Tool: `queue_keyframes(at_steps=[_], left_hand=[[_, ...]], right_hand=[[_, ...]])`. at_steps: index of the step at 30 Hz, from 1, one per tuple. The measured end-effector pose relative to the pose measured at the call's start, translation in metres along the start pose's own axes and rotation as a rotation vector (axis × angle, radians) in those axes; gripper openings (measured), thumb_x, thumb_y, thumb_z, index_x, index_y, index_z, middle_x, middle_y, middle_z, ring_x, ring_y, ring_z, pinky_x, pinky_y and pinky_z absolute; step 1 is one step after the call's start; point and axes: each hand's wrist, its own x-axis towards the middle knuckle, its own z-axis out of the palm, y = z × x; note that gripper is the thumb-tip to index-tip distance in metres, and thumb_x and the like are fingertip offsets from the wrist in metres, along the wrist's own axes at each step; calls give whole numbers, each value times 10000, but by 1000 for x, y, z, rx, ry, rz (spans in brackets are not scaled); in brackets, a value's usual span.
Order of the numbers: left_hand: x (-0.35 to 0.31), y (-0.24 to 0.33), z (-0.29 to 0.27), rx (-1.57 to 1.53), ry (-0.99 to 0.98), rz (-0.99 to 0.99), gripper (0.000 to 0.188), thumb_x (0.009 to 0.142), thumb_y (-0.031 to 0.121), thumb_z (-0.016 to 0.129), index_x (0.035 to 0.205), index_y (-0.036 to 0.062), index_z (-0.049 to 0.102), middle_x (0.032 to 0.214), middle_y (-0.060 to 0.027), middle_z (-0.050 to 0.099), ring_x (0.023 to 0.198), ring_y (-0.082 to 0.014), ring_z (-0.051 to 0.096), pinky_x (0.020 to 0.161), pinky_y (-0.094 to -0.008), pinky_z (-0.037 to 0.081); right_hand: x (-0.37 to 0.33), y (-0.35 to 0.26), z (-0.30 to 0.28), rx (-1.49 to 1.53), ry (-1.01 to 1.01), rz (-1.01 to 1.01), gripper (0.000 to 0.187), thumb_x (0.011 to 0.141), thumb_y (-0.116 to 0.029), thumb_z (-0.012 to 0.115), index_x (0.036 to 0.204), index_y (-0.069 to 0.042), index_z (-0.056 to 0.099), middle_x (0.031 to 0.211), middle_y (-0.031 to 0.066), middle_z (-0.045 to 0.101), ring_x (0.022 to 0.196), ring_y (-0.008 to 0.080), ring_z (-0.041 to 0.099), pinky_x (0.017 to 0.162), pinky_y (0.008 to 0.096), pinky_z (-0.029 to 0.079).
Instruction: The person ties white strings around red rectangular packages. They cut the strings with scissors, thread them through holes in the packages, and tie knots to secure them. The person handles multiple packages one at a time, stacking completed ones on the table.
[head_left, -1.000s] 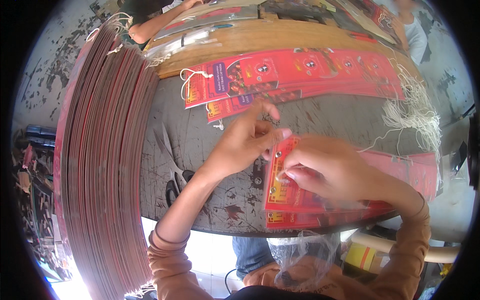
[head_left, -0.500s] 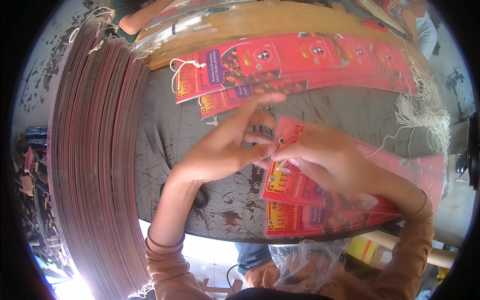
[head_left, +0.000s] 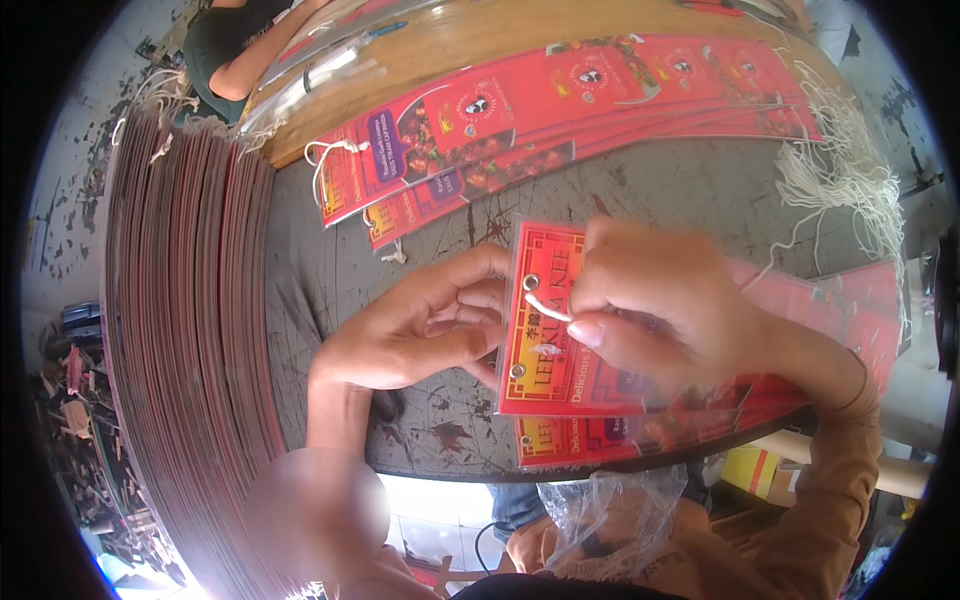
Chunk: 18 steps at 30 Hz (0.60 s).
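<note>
A long red laminated strip [head_left: 545,385] lies in front of me, with two metal eyelets at its left end. White cord [head_left: 547,308] comes out of the upper eyelet. My right hand [head_left: 680,300] is closed over the strip, thumb and fingers pinching this cord. At the strip's left edge is my left hand [head_left: 415,325], its fingers curled around the edge; the fingertips are hidden behind the strip. More red strips [head_left: 600,440] lie underneath, toward the table's near edge.
Red strips with cord loops [head_left: 420,140] lie across the far side. A tall row of stacked strips [head_left: 190,320] fills the left. Loose white cords [head_left: 835,170] hang together at the right. Scissors [head_left: 300,300] lie beside the left stack. Another person's arm [head_left: 245,70] is at the far left.
My right hand has drawn a length of white cord through the upper eyelet, rightward. My left hand has moved lower, its raised index finger now curled at the strip's edge. The view has shifted slightly.
</note>
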Motion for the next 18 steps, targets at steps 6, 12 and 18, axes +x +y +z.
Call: queue_keyframes(at_steps=[6,12,18], left_hand=[[-6,-6,-4,-17,-47,-32,614,857,-75,417,1417,15,184,1110,-218,568,979,-284,594,799,-417,558],[1,1,3,-75,-59,-74,610,813,-22,493,1364,-81,238,1153,-220,550,929,-264,625,675,-341,591],[3,2,11,-99,-86,-82,664,758,-82,576,1355,-53,287,1173,-191,550,965,-182,599,764,-262,533]], right_hand=[[-1,3,4,-2,-36,-72,105,797,-77,604,734,-54,523,636,52,457,624,218,451,528,327,385],[-4,-1,13,-109,-86,-103,138,775,-94,625,699,-60,516,640,39,466,615,224,427,531,332,382],[-3,-5,14,-132,-91,-128,150,770,-122,646,711,-75,516,628,20,464,603,209,426,484,322,375]])
